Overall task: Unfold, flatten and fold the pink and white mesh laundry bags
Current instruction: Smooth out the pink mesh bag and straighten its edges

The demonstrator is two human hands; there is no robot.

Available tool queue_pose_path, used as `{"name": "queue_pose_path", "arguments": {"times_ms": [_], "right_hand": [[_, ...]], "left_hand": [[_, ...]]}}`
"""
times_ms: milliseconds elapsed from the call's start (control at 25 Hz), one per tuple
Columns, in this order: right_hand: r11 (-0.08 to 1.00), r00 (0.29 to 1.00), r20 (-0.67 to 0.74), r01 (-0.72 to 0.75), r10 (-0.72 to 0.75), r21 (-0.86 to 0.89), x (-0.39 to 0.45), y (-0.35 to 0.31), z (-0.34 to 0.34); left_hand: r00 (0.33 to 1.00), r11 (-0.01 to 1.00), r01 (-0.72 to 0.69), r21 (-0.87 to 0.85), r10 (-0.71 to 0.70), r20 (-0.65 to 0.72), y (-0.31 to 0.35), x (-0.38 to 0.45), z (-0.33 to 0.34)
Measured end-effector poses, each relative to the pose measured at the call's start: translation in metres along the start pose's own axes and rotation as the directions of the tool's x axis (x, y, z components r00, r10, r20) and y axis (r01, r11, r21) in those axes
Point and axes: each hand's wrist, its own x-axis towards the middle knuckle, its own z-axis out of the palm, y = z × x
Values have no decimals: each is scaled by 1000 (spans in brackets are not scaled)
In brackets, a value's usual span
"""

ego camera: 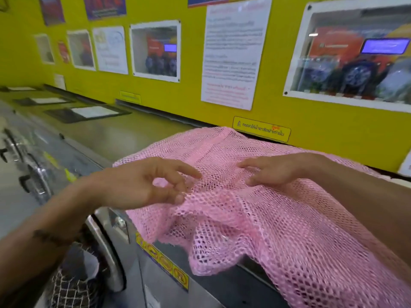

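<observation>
Head view shows the pink mesh bag (244, 218) lying rumpled across a washing machine (200, 294), flattening seemingly underway: right hand (273, 172) rests straight-fingered on it, left hand (144, 183) half-curled at a ridge, whether pinching I cannot tell, and smoothing outward should come next.

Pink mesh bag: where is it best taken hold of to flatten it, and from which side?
Probably the front hem of the pink mesh bag, pinched from the near side: it hangs free off the washing machine, while the rest lies spread on top, offering little to grasp.
</observation>
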Motion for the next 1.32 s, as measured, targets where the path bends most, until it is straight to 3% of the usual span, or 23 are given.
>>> {"name": "queue_pose_path", "arguments": {"times_ms": [80,120,160,240,320,400,440,600,680,800,880,960,1040,1120,1200,1320], "right_hand": [[996,999,-46,-24,20,-83,4,3,-1],[990,991,-134,-47,29,-137,8,1,-1],[984,965,-260,-70,27,-161,10,-3,0],[996,896,-443,-17,-23,-85,12,-18,6],[991,940,-324,128,-105,49,13,-35,11],[993,994,-62,98,-94,59,11,-48,24],[998,998,-13,62,-61,14,13,-49,28],[999,996,-93,17,-14,30,20,-35,30],[999,988,-151,37,-33,19,19,-28,31],[997,966,-249,53,-65,-54,11,-22,38],[997,970,-234,52,-63,-53,6,-18,41],[996,985,-169,56,-44,67,0,-13,38],[971,975,-219,89,-39,220,-3,-8,33],[986,947,-321,42,12,159,-1,6,34],[998,940,-334,-64,67,20,2,23,45],[996,938,-337,-73,85,49,3,40,58]], "left_hand": [[999,990,6,-141,-1,38,-5,-10,-14],[1000,974,1,-226,-7,-24,-9,-11,-19],[988,966,-5,-260,-36,-151,-16,-8,-22],[901,987,105,-124,-147,-408,-40,6,-19],[876,944,320,81,-262,-405,-64,26,-5],[883,871,413,266,-311,-352,-93,43,7],[887,861,406,307,-289,-361,-106,47,4],[902,867,374,330,-257,-348,-146,49,-31],[888,820,408,402,-254,-383,-160,50,-48],[783,754,509,415,-205,-587,-152,57,-57],[738,811,501,302,-219,-638,-126,61,-45],[816,825,486,289,-311,-487,-104,67,-17],[865,777,482,404,-348,-363,-101,69,3],[876,784,444,433,-280,-392,-117,71,-3],[875,831,402,383,-226,-429,-133,69,-21],[903,835,319,448,-124,-411,-135,63,-40]]}}
